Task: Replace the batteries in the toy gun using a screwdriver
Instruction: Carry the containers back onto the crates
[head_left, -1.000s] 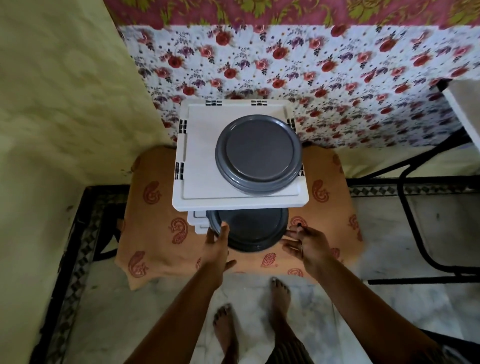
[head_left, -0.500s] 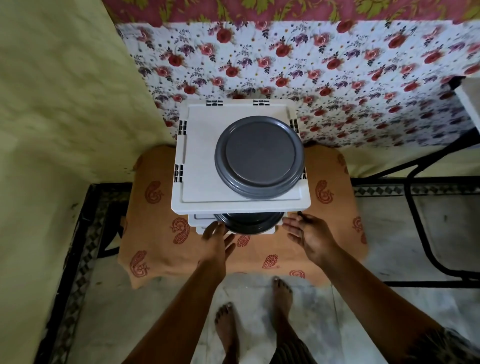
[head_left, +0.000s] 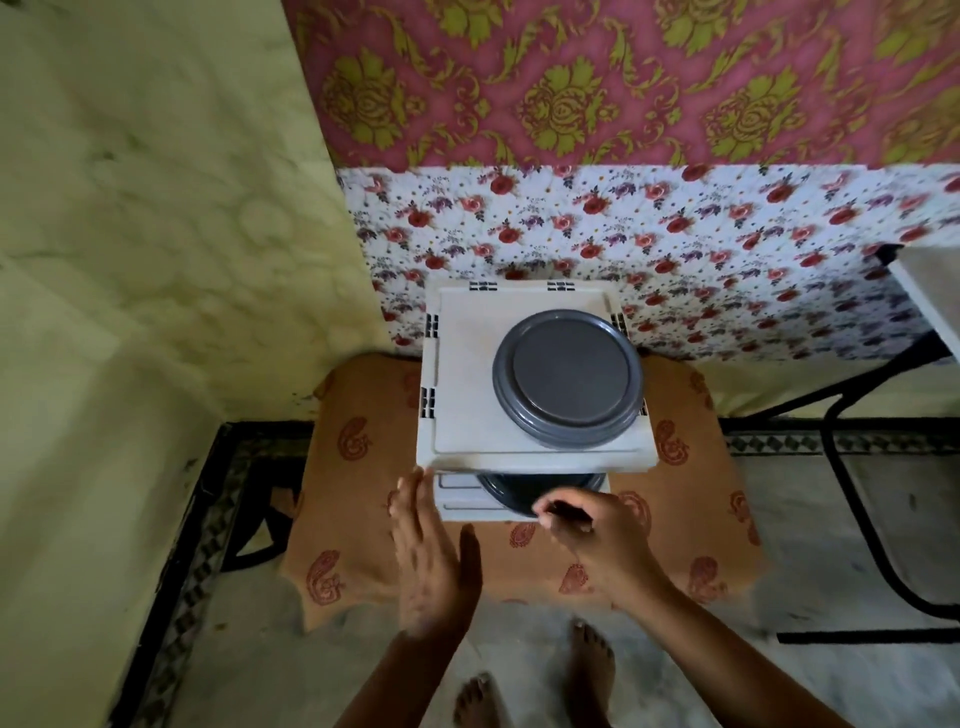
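No toy gun or screwdriver can be made out; the left hand (head_left: 434, 556) is flat and released beside the white drawer unit's (head_left: 530, 374) lower left corner, while the right hand (head_left: 597, 540) curls at a dark lower plate (head_left: 519, 491), its grasp unclear.

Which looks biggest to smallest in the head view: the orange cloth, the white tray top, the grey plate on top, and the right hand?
1. Orange cloth
2. White tray top
3. Grey plate
4. Right hand, though it is nearer the camera, so it looks larger than it really is.
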